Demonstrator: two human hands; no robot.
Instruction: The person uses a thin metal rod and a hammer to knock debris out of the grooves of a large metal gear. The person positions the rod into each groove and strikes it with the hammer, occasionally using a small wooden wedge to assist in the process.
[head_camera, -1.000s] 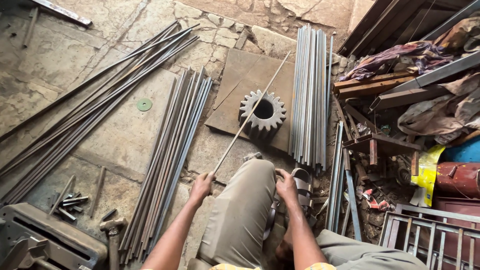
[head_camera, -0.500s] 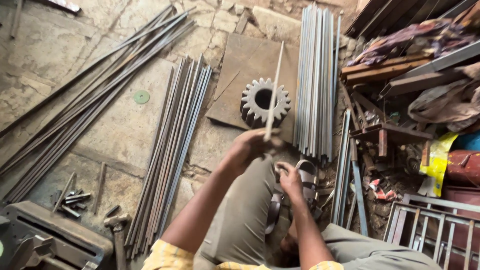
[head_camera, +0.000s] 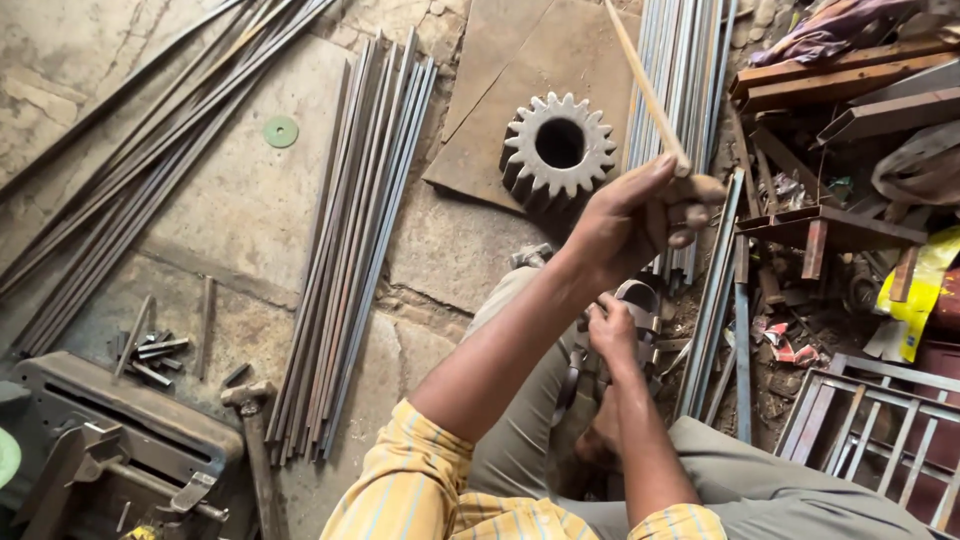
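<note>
1. My left hand (head_camera: 640, 215) grips the thin rod (head_camera: 640, 85), raised just right of the gear (head_camera: 558, 150).
2. My right hand (head_camera: 612, 330) rests near the sandal (head_camera: 640, 300); grip unclear.
3. Risk: the rod's long free end could swing into the gear.

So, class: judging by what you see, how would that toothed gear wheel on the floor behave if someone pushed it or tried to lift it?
The gear wheel looks thick, solid metal, so probably heavy for its size and stiff. It rests flat on a metal plate, so a push would likely slide it rather than roll it. Its teeth and centre hole should give fingers grip.
</note>
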